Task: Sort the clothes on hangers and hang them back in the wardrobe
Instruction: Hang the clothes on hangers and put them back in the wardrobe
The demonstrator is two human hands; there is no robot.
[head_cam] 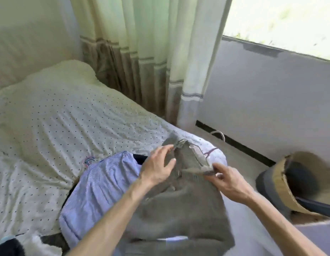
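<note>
A grey knitted garment (180, 206) lies on the near corner of the bed (55, 122), on top of a pale blue striped shirt (97, 185). My left hand (157, 166) pinches the grey fabric near its neck, where the metal hook of a hanger (181, 142) pokes out. My right hand (225, 179) grips the garment's shoulder edge on the right side. A dark garment (140, 157) shows under the blue shirt. The hanger's body is hidden inside the grey garment.
Pale green curtains (147, 58) hang beyond the bed, with a grey wall (262, 100) under the window to the right. A woven basket (282, 183) holding dark fabric stands on the floor at right. A white hanger hook (218, 133) lies by the baseboard.
</note>
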